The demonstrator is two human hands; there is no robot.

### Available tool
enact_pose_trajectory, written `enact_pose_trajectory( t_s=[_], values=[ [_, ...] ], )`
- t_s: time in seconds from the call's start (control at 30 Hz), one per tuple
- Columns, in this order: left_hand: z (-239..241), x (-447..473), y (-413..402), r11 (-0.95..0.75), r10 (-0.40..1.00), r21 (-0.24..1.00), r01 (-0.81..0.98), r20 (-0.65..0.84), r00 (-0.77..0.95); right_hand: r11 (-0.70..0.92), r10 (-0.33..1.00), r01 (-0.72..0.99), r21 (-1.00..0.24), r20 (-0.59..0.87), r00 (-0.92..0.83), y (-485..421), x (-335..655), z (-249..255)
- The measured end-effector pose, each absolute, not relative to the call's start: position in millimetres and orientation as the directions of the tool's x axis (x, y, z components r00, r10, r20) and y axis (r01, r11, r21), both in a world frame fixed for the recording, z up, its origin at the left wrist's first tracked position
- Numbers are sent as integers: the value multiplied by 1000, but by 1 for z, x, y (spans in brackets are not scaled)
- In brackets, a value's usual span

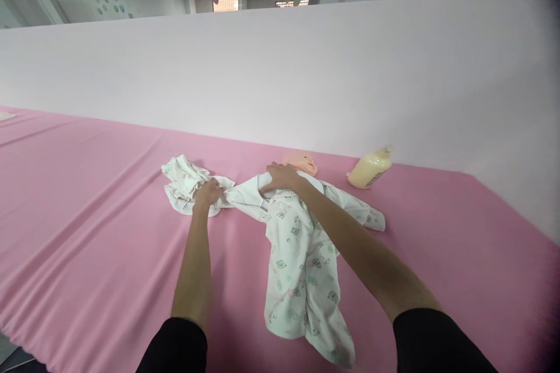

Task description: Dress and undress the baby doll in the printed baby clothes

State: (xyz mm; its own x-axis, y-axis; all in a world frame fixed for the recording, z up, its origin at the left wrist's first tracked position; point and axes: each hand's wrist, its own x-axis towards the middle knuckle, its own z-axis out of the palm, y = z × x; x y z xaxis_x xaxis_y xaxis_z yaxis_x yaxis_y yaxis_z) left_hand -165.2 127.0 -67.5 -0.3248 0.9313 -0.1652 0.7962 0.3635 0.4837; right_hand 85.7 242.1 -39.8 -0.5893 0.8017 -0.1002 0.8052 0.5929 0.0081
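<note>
A baby doll lies on its back, its pinkish head (301,163) toward the wall. It wears white printed trousers (289,268) and a white top with long sleeves. My left hand (207,193) is closed at the end of the outstretched left-side sleeve (247,195); what lies inside its fingers is partly hidden. Beside and beyond that hand sits a crumpled white printed garment (181,178). My right hand (282,178) rests on the doll's upper chest near the collar, fingers spread over the cloth. The other sleeve (371,218) stretches out to the right, under my right forearm.
A pale yellow pump bottle (370,169) lies tilted near the wall, right of the doll. Pink sheeting (109,198) with creases covers the surface. A low white wall (219,81) borders the back, with glass above it. Something pale (6,116) lies at the far left edge.
</note>
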Motion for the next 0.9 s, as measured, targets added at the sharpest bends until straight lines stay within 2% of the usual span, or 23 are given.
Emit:
enact_pose_trajectory(
  t_s=[0.1, 0.23, 0.4, 0.57, 0.77, 0.9],
  values=[
    [-65, -146, 132, 335, 941, 466, 819, -124, -315, 603, 795, 797, 28, -107, -598, 239, 84, -39],
    [-70, -129, 138, 204, 979, 442, 873, -106, -175, 643, 766, 761, 83, -91, -637, 235, 80, -41],
    [-75, -133, 141, 83, 995, 539, 838, -86, -43, 726, 682, 662, 183, -76, -727, 233, 69, -50],
    [-70, -144, 135, 165, 976, 616, 770, -217, -36, 754, 646, 616, 227, -90, -758, 231, 65, -53],
    [-63, -168, 126, 279, 945, 552, 785, -302, -123, 727, 678, 646, 231, -96, -729, 233, 68, -48],
    [-63, -177, 120, 301, 933, 556, 775, -338, -120, 716, 692, 660, 227, -111, -713, 233, 67, -44]
  ],
)
